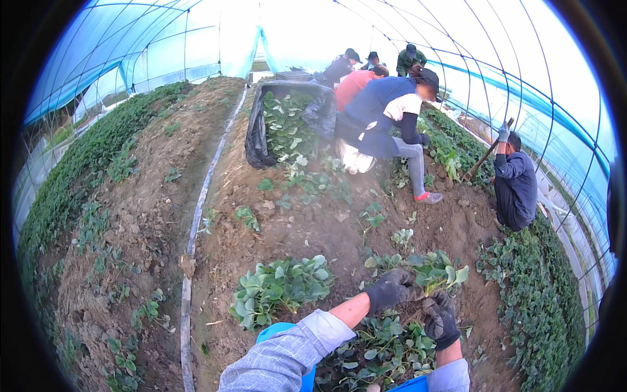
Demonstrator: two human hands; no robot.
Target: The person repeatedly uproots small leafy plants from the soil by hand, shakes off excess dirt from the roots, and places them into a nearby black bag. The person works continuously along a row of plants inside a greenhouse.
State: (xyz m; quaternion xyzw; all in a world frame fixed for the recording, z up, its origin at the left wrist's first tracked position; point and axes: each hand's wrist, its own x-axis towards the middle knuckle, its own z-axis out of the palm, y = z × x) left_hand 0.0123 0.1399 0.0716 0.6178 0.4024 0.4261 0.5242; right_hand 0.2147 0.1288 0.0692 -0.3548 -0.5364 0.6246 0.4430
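In dark gloves, both my hands meet around a small leafy plant, which looks like a strawberry seedling [438,274]. My left hand [393,292] closes on it from the left, near the base of its stems. Just below and to the right, my right hand [441,318] pinches at the same base, where brownish roots or dry stalks show between the gloves. Under my wrists lies a loose heap of similar green plants [379,350], partly covered by my forearms. Left of my hands, a dense pile of leafy plants [281,289] rests on the bare soil.
A black plastic-lined container [257,132] full of plants stands ahead. Beside it bends a person in a blue vest [374,115]; others work behind. At right, a crouching person [514,181] grips a wooden handle [490,152]. A pale strip [203,183] runs lengthwise along the soil.
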